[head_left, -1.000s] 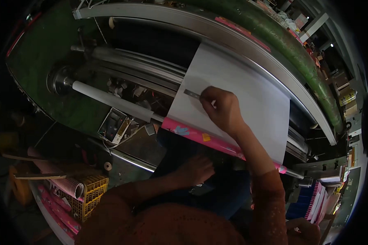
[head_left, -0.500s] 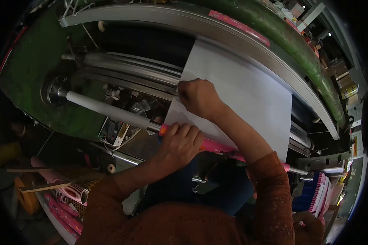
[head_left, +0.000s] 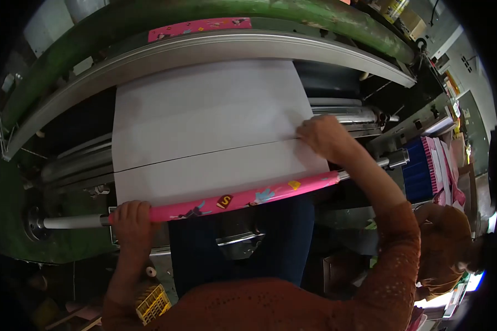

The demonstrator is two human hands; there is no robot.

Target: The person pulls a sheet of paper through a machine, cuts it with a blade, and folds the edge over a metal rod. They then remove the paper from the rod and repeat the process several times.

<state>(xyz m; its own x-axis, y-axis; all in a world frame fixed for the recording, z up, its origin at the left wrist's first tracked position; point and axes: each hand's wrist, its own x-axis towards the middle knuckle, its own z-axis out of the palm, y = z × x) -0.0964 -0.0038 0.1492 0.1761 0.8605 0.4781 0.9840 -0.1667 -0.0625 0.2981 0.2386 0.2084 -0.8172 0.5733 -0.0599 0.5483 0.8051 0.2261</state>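
Seemingly braced from the left.
Left hand (head_left: 132, 220) wraps its fingers round the roll (head_left: 246, 198), likely steadying it along the near edge of the sheet (head_left: 210, 110); right hand (head_left: 327, 138), fingers curled, meets the dark line (head_left: 210, 153), any grip hidden.

Open room over the white sheet (head_left: 210, 110), middle and far half, side to side. Far edge: metal beam (head_left: 215, 48) spans full width, blocks reach; green roller (head_left: 326, 16) beyond it. Near edge: pink roll (head_left: 243, 201) runs along it, passable from above. Near left corner taken by left hand (head_left: 133, 220), wrapped over roll end. Right edge taken by right hand (head_left: 327, 138); its forearm crosses the shaft (head_left: 389, 161) past the near right corner. Metal rollers (head_left: 348, 117) obstruct beyond right edge. Below roll: legs (head_left: 197, 254), gap between them.
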